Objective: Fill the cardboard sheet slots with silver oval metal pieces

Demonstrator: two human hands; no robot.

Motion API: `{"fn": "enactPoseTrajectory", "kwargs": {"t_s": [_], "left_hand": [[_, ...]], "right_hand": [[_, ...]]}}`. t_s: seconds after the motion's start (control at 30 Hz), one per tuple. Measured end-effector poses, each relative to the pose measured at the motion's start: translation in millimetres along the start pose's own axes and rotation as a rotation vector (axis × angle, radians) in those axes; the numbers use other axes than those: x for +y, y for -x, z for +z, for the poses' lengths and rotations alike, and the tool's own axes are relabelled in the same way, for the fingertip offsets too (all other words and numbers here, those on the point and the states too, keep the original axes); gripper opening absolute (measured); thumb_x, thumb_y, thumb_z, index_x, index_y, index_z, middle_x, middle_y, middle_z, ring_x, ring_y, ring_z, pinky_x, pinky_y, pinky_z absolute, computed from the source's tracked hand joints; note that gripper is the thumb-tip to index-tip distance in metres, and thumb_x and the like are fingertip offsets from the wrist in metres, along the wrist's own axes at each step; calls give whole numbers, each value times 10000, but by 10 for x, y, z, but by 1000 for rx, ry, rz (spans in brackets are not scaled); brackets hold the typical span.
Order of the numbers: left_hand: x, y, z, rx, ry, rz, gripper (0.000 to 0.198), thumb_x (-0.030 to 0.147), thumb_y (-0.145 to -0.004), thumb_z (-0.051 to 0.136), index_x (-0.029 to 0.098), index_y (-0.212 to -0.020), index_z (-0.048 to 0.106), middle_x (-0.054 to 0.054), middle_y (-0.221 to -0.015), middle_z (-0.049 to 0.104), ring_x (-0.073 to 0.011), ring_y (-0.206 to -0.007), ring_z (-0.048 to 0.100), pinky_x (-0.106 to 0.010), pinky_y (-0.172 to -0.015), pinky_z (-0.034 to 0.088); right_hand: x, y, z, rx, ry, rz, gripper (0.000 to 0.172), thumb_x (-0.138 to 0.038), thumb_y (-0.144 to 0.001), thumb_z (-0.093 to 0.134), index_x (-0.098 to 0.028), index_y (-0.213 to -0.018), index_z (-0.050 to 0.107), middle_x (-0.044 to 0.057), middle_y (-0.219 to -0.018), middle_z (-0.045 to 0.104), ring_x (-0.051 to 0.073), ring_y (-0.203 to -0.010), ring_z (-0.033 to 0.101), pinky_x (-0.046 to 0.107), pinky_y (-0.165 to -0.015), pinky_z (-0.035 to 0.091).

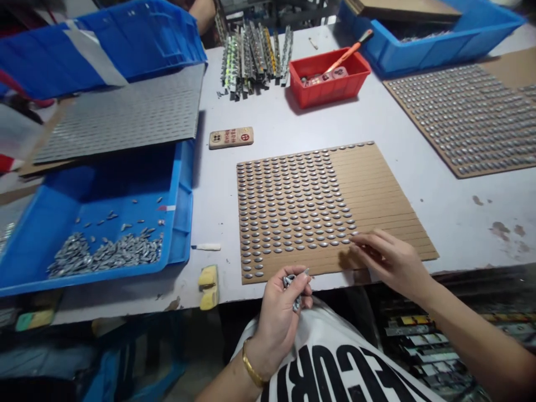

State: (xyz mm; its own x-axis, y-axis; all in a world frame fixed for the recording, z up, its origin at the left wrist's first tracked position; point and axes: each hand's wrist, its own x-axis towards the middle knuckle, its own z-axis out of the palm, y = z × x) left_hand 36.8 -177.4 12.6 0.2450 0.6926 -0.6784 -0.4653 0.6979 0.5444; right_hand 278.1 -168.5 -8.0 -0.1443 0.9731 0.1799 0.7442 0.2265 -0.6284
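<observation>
My left hand (278,318) hovers just off the near edge of the table, curled around several small oval metal pieces (292,282) that show between its fingers. My right hand (389,259) rests on a slotted cardboard board (379,192), its fingertips at the end of a row of the same oval pieces (293,204). Those pieces stand in tidy rows over the board's left part, while its right part is bare. Whether my right fingertips pinch a piece is hidden.
A blue bin (104,223) of loose oval pieces (104,254) sits left, below a perforated grey sheet (121,117). Ahead are metal strips (253,61), a red bin (329,78) holding an orange-handled tool (347,50), and a filled board (464,120). Another blue bin (422,44) stands far right.
</observation>
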Motion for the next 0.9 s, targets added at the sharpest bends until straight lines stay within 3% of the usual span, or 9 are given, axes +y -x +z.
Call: {"fn": "enactPoseTrajectory", "kwargs": {"t_s": [0.1, 0.2, 0.3, 0.4, 0.5, 0.6, 0.77, 0.9], "left_hand": [[-3, 48, -127, -7, -45, 47, 194, 269, -740, 727, 158, -823, 592, 11, -587, 552, -80, -538, 481, -197, -492, 351], [15, 109, -293, -16, -111, 66, 205, 275, -736, 729, 156, -816, 583, 27, -558, 535, -58, -475, 437, -193, -468, 321], [43, 155, -484, -1, -150, 80, 226, 290, -728, 736, 158, -811, 573, 44, -542, 514, -44, -445, 402, -188, -451, 299], [66, 166, -651, -8, -171, 101, 245, 304, -717, 742, 163, -799, 560, 49, -544, 503, -51, -457, 404, -185, -435, 290], [101, 157, -740, -26, -165, 109, 238, 294, -718, 741, 160, -802, 563, 53, -536, 488, -51, -459, 395, -184, -429, 291], [165, 155, -756, -5, -49, 91, 223, 309, -763, 693, 152, -877, 582, 22, -613, 535, -66, -503, 446, -182, -431, 301], [246, 190, -760, 71, 145, 106, 282, 311, -860, 534, 124, -1068, 567, -74, -818, 618, -130, -637, 562, -218, -476, 374], [222, 209, -785, 69, 139, 80, 213, 278, -845, 560, 152, -1015, 538, -70, -798, 634, -140, -622, 568, -224, -482, 368]], "right_hand": [[-435, -51, 173, -186, -363, 41, 189, -297, -901, 550, -225, -1060, 623, 59, -908, 651, 167, -777, 611, 256, -623, 496], [-772, -137, 397, -356, -549, 49, 139, -283, -898, 554, -204, -943, 659, 42, -846, 658, 147, -758, 605, 245, -652, 489], [-940, -209, 575, -481, -682, 152, 150, -291, -882, 574, -172, -841, 656, 22, -757, 637, 115, -658, 573, 213, -581, 464], [-1026, -254, 665, -580, -803, 295, 177, -315, -855, 610, -152, -905, 658, 27, -779, 639, 95, -604, 556, 195, -537, 459], [-1097, -295, 703, -622, -806, 310, 182, -317, -858, 600, -145, -872, 657, 27, -746, 631, 93, -586, 544, 202, -539, 460], [-1120, -330, 768, -525, -650, 182, 164, -288, -888, 551, -162, -831, 639, 26, -725, 627, 110, -615, 556, 219, -568, 466], [-956, -333, 1041, -127, -190, -202, 179, -136, -913, 462, -193, -973, 622, 67, -883, 651, 151, -792, 613, 268, -694, 507], [-830, -315, 1217, -58, 39, -344, 246, -72, -893, 462, -183, -1060, 604, 85, -958, 651, 159, -837, 608, 260, -701, 511]]}}
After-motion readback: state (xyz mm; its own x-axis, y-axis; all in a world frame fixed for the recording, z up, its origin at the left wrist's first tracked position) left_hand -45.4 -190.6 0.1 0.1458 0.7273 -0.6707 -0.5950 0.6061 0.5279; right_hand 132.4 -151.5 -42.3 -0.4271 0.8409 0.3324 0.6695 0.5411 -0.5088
